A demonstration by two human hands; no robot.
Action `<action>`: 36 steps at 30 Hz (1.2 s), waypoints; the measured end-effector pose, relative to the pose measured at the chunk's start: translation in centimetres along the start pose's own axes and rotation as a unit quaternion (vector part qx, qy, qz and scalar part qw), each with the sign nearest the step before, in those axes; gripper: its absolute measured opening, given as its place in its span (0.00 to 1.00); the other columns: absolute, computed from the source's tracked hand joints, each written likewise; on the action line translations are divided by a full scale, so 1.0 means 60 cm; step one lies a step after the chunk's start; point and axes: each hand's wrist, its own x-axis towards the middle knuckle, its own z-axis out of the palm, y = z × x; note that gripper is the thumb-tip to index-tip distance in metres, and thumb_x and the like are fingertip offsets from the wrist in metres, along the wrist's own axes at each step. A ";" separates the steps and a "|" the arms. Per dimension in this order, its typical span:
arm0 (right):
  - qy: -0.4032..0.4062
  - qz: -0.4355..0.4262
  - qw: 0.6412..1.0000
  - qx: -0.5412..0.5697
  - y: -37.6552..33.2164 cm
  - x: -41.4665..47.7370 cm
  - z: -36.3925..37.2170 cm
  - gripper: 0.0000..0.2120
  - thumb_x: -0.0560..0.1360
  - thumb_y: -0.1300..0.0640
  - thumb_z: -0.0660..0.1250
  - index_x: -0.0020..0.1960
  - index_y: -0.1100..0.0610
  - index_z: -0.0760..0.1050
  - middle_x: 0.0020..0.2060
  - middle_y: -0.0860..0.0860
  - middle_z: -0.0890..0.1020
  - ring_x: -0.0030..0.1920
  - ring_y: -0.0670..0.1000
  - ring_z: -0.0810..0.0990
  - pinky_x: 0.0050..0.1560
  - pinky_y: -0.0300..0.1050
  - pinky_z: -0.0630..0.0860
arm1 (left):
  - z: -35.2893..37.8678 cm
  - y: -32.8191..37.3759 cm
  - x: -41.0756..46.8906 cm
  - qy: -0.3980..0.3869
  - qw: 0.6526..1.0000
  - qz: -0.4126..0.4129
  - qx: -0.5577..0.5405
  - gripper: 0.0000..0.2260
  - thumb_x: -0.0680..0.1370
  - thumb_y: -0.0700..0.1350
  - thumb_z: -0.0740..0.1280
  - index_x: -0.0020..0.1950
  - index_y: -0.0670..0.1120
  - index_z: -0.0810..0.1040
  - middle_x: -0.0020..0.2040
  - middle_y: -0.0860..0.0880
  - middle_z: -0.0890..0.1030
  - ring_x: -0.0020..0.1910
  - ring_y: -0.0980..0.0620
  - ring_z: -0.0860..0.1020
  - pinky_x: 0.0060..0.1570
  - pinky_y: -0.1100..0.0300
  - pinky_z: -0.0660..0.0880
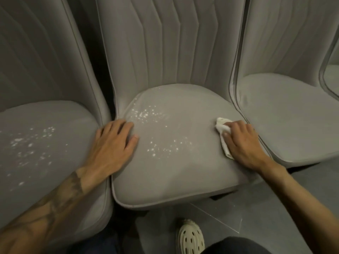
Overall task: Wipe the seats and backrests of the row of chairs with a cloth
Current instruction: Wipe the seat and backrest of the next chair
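1. The left chair seat [45,143] lies beyond the little-finger side of the left hand, and pale droplets are scattered across it; it looks not yet wiped.
2. The left hand [113,142] lies flat, palm down, at the left edge of the middle chair seat [174,162]. Its fingers [117,128] are spread and hold nothing. It seems to be bracing the person's lean and steadying the chair.
3. Pale droplets [146,114] sit just ahead of those fingertips, and a second patch lies between the two hands. That is probably the stretch the cloth has to cross.
4. The white cloth [222,132] is bunched under the right hand [242,142] near the right edge of the same seat. The fingers curl down over it and press it against the cushion, with one end sticking out ahead of the fingertips and another trailing back under the palm. This grip likely keeps it from slipping during a stroke.
5. The right chair seat [293,116], past the right knuckles, shows no droplets.
6. The ribbed backrest [165,43] rises beyond both hands, with neither touching it.
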 end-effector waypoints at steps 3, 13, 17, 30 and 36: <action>0.011 -0.072 0.997 0.028 -0.088 -0.020 0.020 0.17 0.83 0.48 0.52 0.61 0.57 0.72 0.54 0.57 0.73 0.48 0.59 0.71 0.50 0.57 0.70 | 0.010 -0.008 -0.036 0.000 1.000 -0.015 -0.001 0.25 0.84 0.62 0.52 0.76 0.51 0.68 0.77 0.46 0.70 0.73 0.43 0.71 0.72 0.43 0.67; -0.005 0.029 1.000 0.001 -0.058 -0.023 0.002 0.19 0.81 0.47 0.53 0.62 0.59 0.71 0.56 0.60 0.73 0.50 0.63 0.72 0.50 0.58 0.70 | 0.006 0.016 -0.095 0.017 0.999 -0.032 0.005 0.27 0.85 0.59 0.51 0.78 0.45 0.69 0.78 0.41 0.70 0.74 0.41 0.71 0.75 0.41 0.66; -0.042 -0.144 0.986 0.067 -0.198 -0.028 0.030 0.15 0.83 0.51 0.52 0.65 0.56 0.69 0.59 0.56 0.72 0.52 0.58 0.71 0.54 0.55 0.70 | 0.008 0.016 -0.094 0.023 0.999 -0.036 0.008 0.26 0.85 0.58 0.52 0.78 0.45 0.69 0.78 0.42 0.70 0.74 0.42 0.72 0.75 0.42 0.66; -0.067 -0.170 0.980 0.081 -0.253 -0.020 0.026 0.20 0.83 0.44 0.50 0.64 0.56 0.69 0.58 0.56 0.72 0.53 0.57 0.70 0.56 0.54 0.68 | 0.013 0.015 -0.098 0.038 0.999 -0.036 0.012 0.25 0.85 0.56 0.53 0.78 0.46 0.69 0.79 0.43 0.70 0.75 0.43 0.71 0.76 0.43 0.63; -0.032 -0.082 0.995 0.051 -0.185 0.002 0.023 0.17 0.84 0.47 0.55 0.64 0.57 0.71 0.57 0.58 0.73 0.53 0.60 0.70 0.54 0.54 0.65 | 0.013 0.017 -0.097 0.036 0.998 -0.041 0.005 0.25 0.85 0.56 0.52 0.78 0.47 0.69 0.79 0.43 0.69 0.75 0.44 0.71 0.77 0.44 0.62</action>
